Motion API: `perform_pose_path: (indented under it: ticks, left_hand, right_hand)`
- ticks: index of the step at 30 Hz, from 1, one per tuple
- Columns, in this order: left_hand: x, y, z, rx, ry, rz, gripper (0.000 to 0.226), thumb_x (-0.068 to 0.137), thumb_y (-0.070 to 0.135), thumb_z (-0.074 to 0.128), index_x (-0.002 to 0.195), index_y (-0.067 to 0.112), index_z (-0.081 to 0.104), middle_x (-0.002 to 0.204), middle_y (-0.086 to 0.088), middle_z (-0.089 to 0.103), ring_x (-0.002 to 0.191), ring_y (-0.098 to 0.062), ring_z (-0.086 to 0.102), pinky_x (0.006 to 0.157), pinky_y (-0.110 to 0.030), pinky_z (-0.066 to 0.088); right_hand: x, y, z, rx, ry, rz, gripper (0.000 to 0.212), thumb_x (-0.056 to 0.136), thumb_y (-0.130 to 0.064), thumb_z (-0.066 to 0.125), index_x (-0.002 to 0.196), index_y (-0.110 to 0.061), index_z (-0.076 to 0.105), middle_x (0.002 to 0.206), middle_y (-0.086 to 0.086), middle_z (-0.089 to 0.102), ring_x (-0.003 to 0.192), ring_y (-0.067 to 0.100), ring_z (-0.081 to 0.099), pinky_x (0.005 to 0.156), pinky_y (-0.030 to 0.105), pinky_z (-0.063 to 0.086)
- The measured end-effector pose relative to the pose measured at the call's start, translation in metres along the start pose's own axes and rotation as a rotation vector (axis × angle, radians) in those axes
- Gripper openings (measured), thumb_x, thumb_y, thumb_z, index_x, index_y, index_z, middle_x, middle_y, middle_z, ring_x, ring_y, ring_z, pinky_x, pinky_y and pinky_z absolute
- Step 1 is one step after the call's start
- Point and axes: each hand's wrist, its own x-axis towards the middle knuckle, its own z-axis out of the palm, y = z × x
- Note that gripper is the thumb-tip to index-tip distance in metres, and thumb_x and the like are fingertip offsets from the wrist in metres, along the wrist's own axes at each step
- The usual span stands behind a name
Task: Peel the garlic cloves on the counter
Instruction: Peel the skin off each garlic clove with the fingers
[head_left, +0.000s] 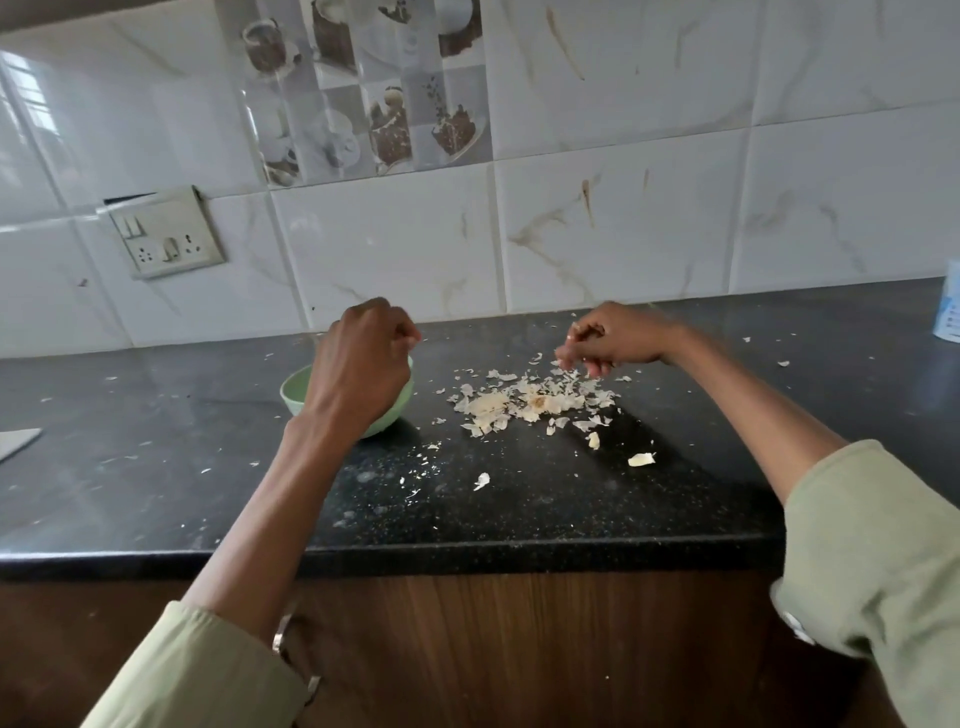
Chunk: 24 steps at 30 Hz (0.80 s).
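Observation:
A pile of pale garlic peels (530, 402) lies on the black counter (519, 509). Two small garlic cloves (641, 459) lie loose in front of the pile, to its right. My left hand (358, 364) hovers over a light green bowl (296, 387) with its fingers curled inward; what is inside the hand and the bowl is hidden. My right hand (608, 340) hangs over the back of the pile, fingertips pointing down and pinching bits of peel.
The counter's front edge (467, 553) runs above a brown wooden cabinet. A tiled wall with a switch and socket plate (166, 234) stands behind. A white container (948, 312) sits at the far right, a flat grey piece (18, 441) at the far left.

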Motion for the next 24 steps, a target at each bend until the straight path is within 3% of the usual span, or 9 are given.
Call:
perform_pose_path:
  ticks: [3,5,11,14,19,24]
  left_hand:
    - [0.005,0.039,0.021,-0.155,-0.075,0.123,0.011,0.099,0.016,0.071,0.098,0.019,0.081,0.097,0.006,0.074,0.082,-0.008,0.067,0.073,-0.029,0.055]
    - [0.014,0.062,0.040,-0.213,-0.108,0.161,0.011,0.096,0.018,0.073,0.097,0.023,0.083,0.093,0.009,0.077,0.080,-0.003,0.067,0.075,-0.029,0.057]
    - [0.048,0.086,0.089,-0.231,-0.157,0.188,0.006,0.092,0.032,0.079,0.092,0.027,0.083,0.085,0.014,0.077,0.076,-0.003,0.068,0.075,-0.032,0.060]
    - [0.049,0.079,0.111,-0.340,-0.191,0.124,0.027,0.093,0.049,0.076,0.080,0.025,0.080,0.066,0.012,0.073,0.059,-0.001,0.066,0.064,-0.034,0.061]
    - [0.047,0.063,0.121,-0.499,-0.216,0.116,0.033,0.100,0.047,0.069,0.075,0.026,0.079,0.062,0.007,0.072,0.054,-0.008,0.069,0.066,-0.041,0.063]
    - [0.046,0.062,0.126,-0.605,-0.225,0.082,0.033,0.102,0.042,0.067,0.080,0.022,0.080,0.063,0.004,0.074,0.057,-0.012,0.071,0.069,-0.041,0.064]
  right_hand:
    - [-0.014,-0.010,-0.014,0.160,-0.340,0.053,0.031,0.088,-0.028,0.079,0.111,-0.007,0.074,0.086,0.010,0.072,0.058,0.010,0.058,0.053,0.018,0.046]
    - [-0.021,-0.015,-0.018,0.081,-0.571,0.083,0.030,0.089,-0.022,0.080,0.115,-0.008,0.074,0.084,0.010,0.072,0.058,0.012,0.055,0.052,0.019,0.041]
    - [-0.019,-0.031,-0.011,-0.090,-0.727,0.172,0.036,0.083,-0.022,0.085,0.111,-0.005,0.071,0.081,0.005,0.071,0.054,0.009,0.052,0.049,0.017,0.040]
    - [-0.011,-0.035,0.000,-0.171,-0.730,0.176,0.034,0.087,-0.022,0.084,0.109,-0.001,0.069,0.081,0.006,0.071,0.053,0.009,0.052,0.048,0.019,0.039]
    - [-0.012,-0.035,0.001,-0.115,-0.638,0.149,0.019,0.088,-0.024,0.083,0.099,-0.011,0.074,0.080,0.008,0.071,0.052,0.010,0.051,0.048,0.018,0.036]
    - [-0.021,-0.015,-0.018,0.095,-0.338,0.098,0.022,0.092,-0.025,0.077,0.107,-0.011,0.071,0.094,0.007,0.070,0.064,0.008,0.051,0.054,0.019,0.039]
